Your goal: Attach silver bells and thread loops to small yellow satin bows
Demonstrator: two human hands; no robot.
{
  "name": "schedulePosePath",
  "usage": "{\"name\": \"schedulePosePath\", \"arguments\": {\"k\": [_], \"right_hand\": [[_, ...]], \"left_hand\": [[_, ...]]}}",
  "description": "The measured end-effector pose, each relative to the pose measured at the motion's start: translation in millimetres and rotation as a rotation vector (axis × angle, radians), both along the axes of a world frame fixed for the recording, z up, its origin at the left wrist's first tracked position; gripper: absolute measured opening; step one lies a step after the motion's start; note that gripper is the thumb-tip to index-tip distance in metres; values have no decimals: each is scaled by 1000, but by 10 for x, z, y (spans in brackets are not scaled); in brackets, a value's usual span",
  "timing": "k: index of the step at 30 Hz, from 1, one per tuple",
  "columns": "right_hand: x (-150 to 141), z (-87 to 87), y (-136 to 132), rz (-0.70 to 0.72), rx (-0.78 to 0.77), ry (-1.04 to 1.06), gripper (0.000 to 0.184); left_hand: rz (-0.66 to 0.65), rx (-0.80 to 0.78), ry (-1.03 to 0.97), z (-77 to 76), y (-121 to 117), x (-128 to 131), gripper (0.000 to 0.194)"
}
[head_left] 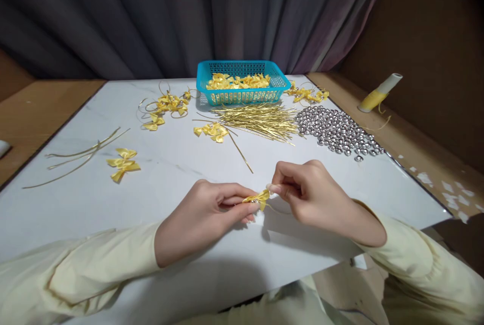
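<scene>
Yellow bows point(261, 197), gold wires point(260, 122), silver beads point(335, 128); turquoise basket point(242, 92); white bench point(177, 156), faintly grey-veined; purple-grey curtain point(151, 17); cream sleeves point(94, 267).

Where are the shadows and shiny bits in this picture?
In the head view, a soft shadow lies on the white tabletop below the right hand; the silvery pieces glint; the top right corner goes black.

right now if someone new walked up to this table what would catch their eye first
Probably the bright turquoise basket at the table's far edge, with yellow bows inside. Just in front lies a pile of shiny gold strands, with a heap of silver beads to its right. Nearest the viewer, the left hand holds a small ribbon bow, the right hand at its right end.
</scene>
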State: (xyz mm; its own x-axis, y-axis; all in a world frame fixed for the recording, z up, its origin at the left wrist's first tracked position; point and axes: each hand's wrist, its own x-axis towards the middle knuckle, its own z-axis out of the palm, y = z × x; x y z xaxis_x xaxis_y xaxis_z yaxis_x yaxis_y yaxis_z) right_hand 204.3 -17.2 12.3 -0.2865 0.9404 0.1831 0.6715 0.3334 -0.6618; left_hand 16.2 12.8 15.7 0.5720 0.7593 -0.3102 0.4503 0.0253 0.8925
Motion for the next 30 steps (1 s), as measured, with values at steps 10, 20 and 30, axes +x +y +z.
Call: {"name": "schedulePosePath", "arguments": {"k": [10, 20, 30], "right_hand": [[-68, -111, -36, -68, 118, 9, 13], [-53, -108, 17, -84, 107, 64, 13], [-72, -153, -29, -50, 249, 59, 14]], "left_hand": [[97, -145, -27, 42, 1, 48, 18], [90, -140, -55, 45, 26, 34, 20], [89, -175, -66, 59, 23, 49, 15]]}}
